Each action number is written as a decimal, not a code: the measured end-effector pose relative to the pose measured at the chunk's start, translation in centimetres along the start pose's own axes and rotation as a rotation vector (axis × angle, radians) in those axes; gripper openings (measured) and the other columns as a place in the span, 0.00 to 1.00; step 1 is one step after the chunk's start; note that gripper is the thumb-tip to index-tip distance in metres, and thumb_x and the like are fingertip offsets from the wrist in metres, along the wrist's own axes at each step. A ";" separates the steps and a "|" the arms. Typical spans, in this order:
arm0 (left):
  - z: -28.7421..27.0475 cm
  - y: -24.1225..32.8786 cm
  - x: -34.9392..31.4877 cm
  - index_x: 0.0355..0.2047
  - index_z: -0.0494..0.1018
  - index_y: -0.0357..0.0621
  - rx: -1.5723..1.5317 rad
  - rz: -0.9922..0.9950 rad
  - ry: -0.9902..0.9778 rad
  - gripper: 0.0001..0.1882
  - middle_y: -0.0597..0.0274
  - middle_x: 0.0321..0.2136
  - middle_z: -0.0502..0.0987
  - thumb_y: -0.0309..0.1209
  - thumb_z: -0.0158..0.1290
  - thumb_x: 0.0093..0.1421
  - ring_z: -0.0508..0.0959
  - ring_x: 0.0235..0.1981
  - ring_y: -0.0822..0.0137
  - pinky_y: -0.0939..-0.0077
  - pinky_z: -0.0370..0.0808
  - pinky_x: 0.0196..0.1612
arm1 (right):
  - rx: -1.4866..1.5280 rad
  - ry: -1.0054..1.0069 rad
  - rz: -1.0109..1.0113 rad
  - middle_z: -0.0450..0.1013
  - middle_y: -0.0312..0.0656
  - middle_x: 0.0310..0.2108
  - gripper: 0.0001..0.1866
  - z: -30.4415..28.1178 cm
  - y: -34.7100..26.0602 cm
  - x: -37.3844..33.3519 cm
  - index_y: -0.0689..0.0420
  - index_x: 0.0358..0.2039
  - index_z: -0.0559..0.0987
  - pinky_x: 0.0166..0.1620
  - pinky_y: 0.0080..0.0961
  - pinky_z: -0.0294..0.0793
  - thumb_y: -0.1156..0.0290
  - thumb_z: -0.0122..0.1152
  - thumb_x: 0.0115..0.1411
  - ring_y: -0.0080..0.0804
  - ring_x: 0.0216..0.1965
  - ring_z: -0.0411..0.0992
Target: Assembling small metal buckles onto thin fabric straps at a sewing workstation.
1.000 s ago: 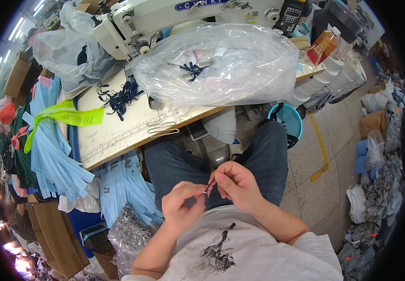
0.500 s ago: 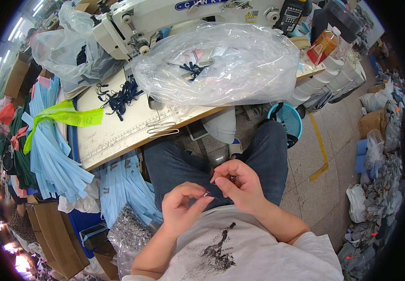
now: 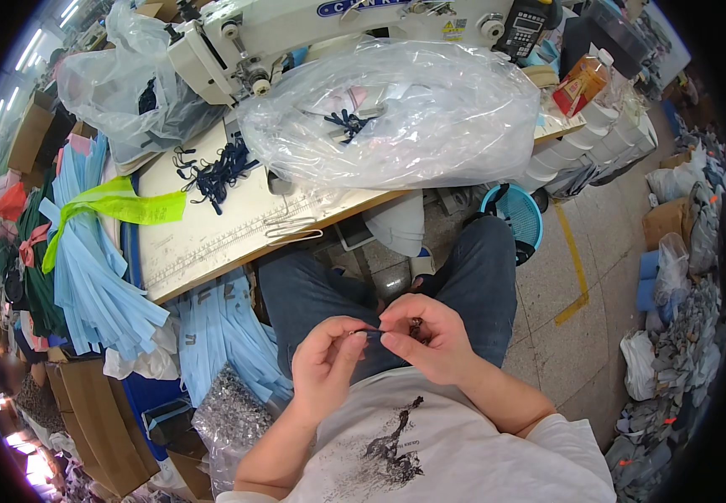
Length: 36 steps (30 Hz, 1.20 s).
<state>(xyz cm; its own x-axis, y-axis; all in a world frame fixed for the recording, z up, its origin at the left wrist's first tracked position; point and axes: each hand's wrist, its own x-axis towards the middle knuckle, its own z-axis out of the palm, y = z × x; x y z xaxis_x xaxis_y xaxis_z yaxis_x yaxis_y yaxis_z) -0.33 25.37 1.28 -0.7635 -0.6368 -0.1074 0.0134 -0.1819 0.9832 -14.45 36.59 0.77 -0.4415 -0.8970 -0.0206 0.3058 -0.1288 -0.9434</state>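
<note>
Above my lap, my left hand (image 3: 327, 360) pinches one end of a short dark cord (image 3: 372, 330) between thumb and fingertips. My right hand (image 3: 432, 342) pinches the other end, so the piece spans the small gap between the hands. Several small dark, shiny bits (image 3: 417, 328) show in the curl of my right fingers; their kind is too small to tell. On the sewing table (image 3: 212, 228) lies a heap of navy cord loops (image 3: 217, 173). More navy loops (image 3: 347, 126) rest on a large clear plastic bag (image 3: 455, 126).
A white sewing machine (image 3: 203, 63) stands along the table's back. Bundles of light blue strips (image 3: 98, 260) hang at the left, with a neon yellow strip (image 3: 128, 205) across them. Right of my knees is a blue basket (image 3: 522, 214). Fabric scraps (image 3: 673, 419) cover the far right floor.
My hands have come together, the left moving up and right toward the right. The dark cord is now held between both sets of fingertips.
</note>
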 end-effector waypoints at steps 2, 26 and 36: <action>0.1 -0.1 0.0 0.41 0.72 0.34 -0.005 -0.001 0.017 0.08 0.64 0.35 0.75 0.18 0.52 0.60 0.73 0.31 0.79 0.87 0.71 0.34 | -0.021 0.005 -0.016 0.69 0.34 0.38 0.11 0.1 0.1 0.1 0.59 0.41 0.74 0.31 0.10 0.63 0.83 0.60 0.58 0.12 0.29 0.64; -0.2 0.2 0.8 0.40 0.72 0.34 0.394 0.333 -0.020 0.15 0.58 0.33 0.77 0.13 0.58 0.51 0.74 0.29 0.72 0.81 0.72 0.33 | -0.358 0.002 -0.205 0.71 0.36 0.26 0.04 0.0 -0.6 0.9 0.62 0.34 0.80 0.24 0.14 0.63 0.77 0.62 0.58 0.17 0.22 0.66; 0.0 -0.5 -0.3 0.40 0.73 0.31 0.033 0.159 -0.038 0.12 0.53 0.33 0.78 0.11 0.54 0.55 0.79 0.34 0.66 0.79 0.76 0.35 | 0.042 0.133 0.081 0.71 0.31 0.27 0.05 -0.5 0.0 0.3 0.62 0.33 0.79 0.27 0.12 0.62 0.74 0.58 0.62 0.12 0.25 0.65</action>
<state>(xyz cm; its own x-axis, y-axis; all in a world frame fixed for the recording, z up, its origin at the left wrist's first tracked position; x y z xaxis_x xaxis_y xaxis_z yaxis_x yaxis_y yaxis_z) -0.10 25.59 0.84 -0.7770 -0.6271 0.0553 0.1158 -0.0561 0.9917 -15.02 36.57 0.60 -0.5207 -0.8417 -0.1425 0.3790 -0.0783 -0.9221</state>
